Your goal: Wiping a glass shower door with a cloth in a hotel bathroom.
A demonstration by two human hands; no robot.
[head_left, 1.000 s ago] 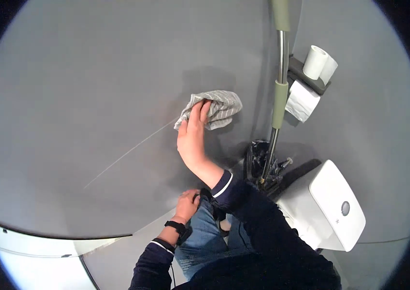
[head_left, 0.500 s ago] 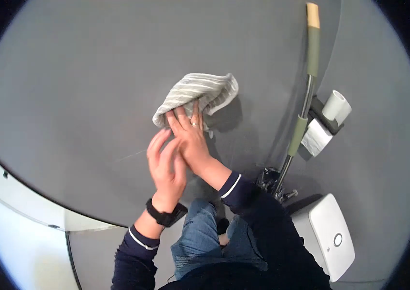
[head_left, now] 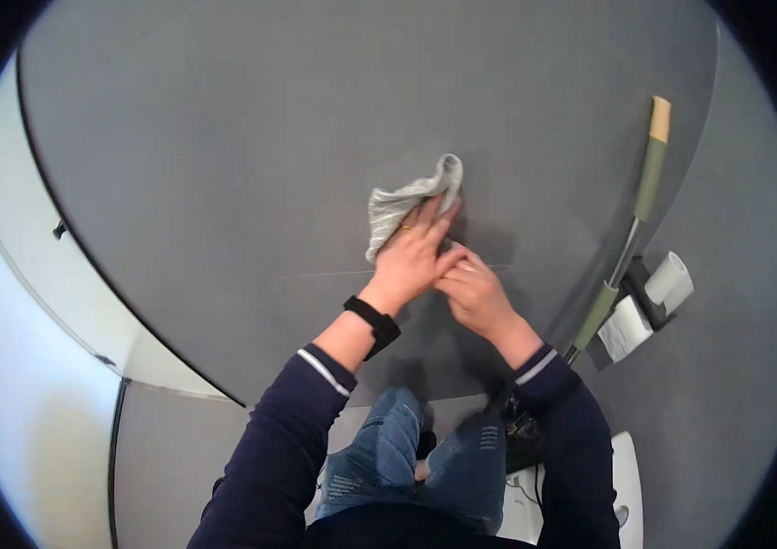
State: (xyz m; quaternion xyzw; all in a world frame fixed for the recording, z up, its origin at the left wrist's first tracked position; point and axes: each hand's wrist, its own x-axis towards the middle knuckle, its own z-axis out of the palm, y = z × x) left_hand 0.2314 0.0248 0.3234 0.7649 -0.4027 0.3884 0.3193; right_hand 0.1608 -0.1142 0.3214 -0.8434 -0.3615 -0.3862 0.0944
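Note:
A grey and white striped cloth, bunched and folded, lies against the large grey panel. My left hand, with a black watch on its wrist, has its long fingers laid into the folds and holds the cloth. My right hand is right beside it, touching it near the thumb. Its fingers are curled in, and their tips are partly hidden by my left hand. Whether they pinch an edge of the cloth cannot be seen.
To the right stands a long bar with green sleeves and a wooden end. Beyond it, a white paper roll sits on a dark holder with white paper below. A white bin is at lower right, and a pale curved edge runs along the left.
My left hand has moved from beside the cloth onto it. My right hand has come out of the folds to the lower right. The cloth is more bunched, and the whole view has shifted.

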